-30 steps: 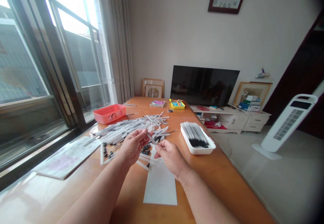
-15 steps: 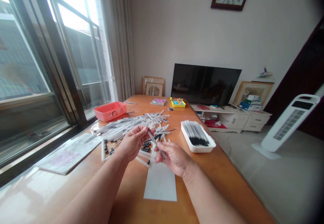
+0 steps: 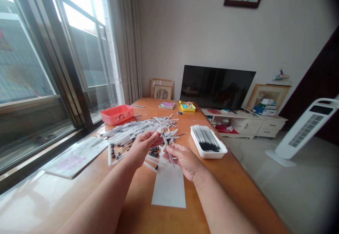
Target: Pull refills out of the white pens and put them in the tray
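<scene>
A slim grey-white pen (image 3: 170, 153) slants between my hands above a strip of white paper (image 3: 168, 191). My right hand (image 3: 182, 158) is closed around the pen's middle, its lower tip pointing down toward me. My left hand (image 3: 146, 145) is pinched right beside the pen's upper end; whatever its fingertips hold is too small to make out. Behind and left of the hands lies a loose pile of clear pen barrels (image 3: 127, 130). Small black pen caps (image 3: 153, 152) are scattered under and around the left hand, partly hidden by it.
To the right, a white tray (image 3: 214, 155) holds rows of black-ended pens. A red plastic basket (image 3: 118, 117) stands back left, near a flat booklet (image 3: 71, 161). A yellow box (image 3: 187, 107) and small book (image 3: 166, 105) lie at the far end.
The pen has turned steeper in my right hand. My left fingertips have shifted from gripping its upper end to just beside it. The view has moved slightly.
</scene>
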The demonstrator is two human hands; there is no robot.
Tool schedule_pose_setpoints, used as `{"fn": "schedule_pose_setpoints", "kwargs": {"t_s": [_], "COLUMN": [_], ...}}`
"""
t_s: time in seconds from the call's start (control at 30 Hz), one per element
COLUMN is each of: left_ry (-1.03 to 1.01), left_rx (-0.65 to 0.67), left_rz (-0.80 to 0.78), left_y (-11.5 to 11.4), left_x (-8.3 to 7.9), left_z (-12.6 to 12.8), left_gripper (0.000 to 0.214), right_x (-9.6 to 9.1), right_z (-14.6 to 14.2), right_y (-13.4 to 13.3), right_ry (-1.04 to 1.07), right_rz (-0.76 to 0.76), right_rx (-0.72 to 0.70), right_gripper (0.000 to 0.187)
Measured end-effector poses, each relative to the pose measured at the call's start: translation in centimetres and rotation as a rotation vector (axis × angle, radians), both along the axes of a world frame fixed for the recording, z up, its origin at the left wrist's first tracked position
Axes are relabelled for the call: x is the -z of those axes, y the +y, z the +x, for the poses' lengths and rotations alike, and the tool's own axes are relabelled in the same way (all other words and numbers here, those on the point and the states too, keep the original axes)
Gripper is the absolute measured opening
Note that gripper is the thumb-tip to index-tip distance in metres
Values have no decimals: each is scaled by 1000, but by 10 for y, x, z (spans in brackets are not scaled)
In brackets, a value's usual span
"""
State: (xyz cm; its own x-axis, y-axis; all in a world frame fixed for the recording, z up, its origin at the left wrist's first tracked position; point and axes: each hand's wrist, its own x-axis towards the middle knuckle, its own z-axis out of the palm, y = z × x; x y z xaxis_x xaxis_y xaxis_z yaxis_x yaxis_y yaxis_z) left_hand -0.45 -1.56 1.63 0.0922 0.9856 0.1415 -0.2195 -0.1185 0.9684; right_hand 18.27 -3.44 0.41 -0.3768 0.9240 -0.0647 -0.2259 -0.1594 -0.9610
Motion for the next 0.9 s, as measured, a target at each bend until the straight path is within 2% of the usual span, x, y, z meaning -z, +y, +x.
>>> {"fn": "schedule_pose_setpoints", "kwargs": {"t_s": [0.17, 0.3, 0.43, 0.53, 0.7, 0.9], "left_ry": [318, 604, 762, 887, 1203, 1279], "left_rx": [-167, -258, -168, -97, -81, -79], "left_rz": [48, 129, 146, 222, 327, 372], "left_y": [10, 17, 19, 17, 15, 20], "left_x": [13, 24, 32, 35, 37, 39], "left_z": [-12, -17, -16, -11, -2, -1], "left_gripper": [23, 9, 9, 12, 19, 14], "right_x": [4, 7, 8, 9, 11, 12], "right_z": [10, 13, 14, 14, 15, 14], "right_y": [11, 17, 19, 21, 23, 23], "right_ry": [23, 73, 89, 70, 67, 84], "right_rz": [20, 2, -39, -59, -46, -41], "right_rx": [198, 281, 334, 396, 459, 483], "right_gripper": [39, 38, 37, 35, 34, 34]}}
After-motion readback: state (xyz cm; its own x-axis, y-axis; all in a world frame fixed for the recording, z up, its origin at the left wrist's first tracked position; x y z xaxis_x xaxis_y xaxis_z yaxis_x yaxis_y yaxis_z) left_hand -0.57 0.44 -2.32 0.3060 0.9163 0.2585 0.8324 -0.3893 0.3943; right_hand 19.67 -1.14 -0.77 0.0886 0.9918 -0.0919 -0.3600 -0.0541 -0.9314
